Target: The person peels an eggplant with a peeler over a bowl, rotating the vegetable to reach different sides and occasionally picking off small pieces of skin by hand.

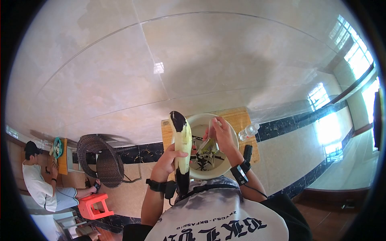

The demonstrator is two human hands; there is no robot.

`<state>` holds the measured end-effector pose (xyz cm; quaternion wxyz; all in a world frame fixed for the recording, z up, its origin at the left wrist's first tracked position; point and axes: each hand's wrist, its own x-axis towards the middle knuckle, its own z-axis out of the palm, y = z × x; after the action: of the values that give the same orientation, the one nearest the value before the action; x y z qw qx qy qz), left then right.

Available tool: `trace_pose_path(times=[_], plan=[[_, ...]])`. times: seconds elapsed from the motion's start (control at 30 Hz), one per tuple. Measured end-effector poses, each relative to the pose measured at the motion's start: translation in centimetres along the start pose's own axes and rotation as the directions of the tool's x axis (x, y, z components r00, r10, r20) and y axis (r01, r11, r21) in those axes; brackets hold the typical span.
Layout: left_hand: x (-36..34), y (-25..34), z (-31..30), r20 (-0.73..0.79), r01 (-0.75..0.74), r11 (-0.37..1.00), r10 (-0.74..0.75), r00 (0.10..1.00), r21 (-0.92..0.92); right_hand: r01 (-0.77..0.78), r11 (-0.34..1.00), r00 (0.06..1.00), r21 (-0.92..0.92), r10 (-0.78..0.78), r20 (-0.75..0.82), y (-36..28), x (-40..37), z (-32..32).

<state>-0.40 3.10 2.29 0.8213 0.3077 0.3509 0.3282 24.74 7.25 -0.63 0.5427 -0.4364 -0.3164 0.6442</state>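
Observation:
A long eggplant (183, 142) stands nearly upright in my left hand (165, 160), whose fingers are wrapped round its lower half. Its middle is pale and peeled, while dark skin covers both ends. My right hand (222, 134) is closed round a peeler (211, 140), held over a round cream basin (209, 175) to the right of the eggplant. The peeler's blade is hard to make out. Dark and pale strips of peel (203, 160) lie in the basin. Both wrists wear black straps with small devices.
The basin rests on a wooden table (246, 116) against the tiled wall. A clear plastic bottle (249, 131) is on its right side. To the left are a wicker chair (109, 164), a red stool (95, 207) and a seated person (42, 182) at another small table.

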Motion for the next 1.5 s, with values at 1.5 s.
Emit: trace_pose_path(times=[1.5], plan=[[-0.6, -1.1, 0.4, 0.059, 0.067, 0.995, -0.071, 0.996, 0.072, 0.107, 0.08, 0.991, -0.991, 0.076, 0.113, 4.2, -1.1, -5.7]])
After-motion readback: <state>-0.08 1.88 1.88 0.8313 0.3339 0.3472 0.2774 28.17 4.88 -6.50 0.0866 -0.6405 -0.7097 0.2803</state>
